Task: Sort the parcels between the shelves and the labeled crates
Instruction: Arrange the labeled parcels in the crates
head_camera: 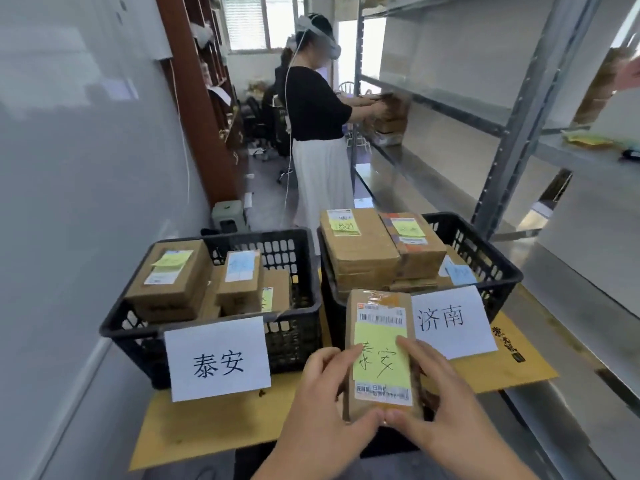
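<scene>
I hold a small brown cardboard parcel [377,313] with a yellow note reading 泰安 in front of the crates. My left hand [322,403] grips its left side and bottom, my right hand [440,400] its right side. The left black crate [301,306] carries a white label 泰安 [218,358] and holds several parcels. The right black crate [498,265] carries a white label 济南 [450,322], partly hidden by the held parcel, and is stacked with several parcels above its rim.
Both crates stand on flat brown cardboard [207,427]. A grey metal shelf rack [519,109] runs along the right. A person in a black top and white skirt [318,133] works at that rack ahead. A white wall [86,168] is on the left, a small green stool [228,213] behind.
</scene>
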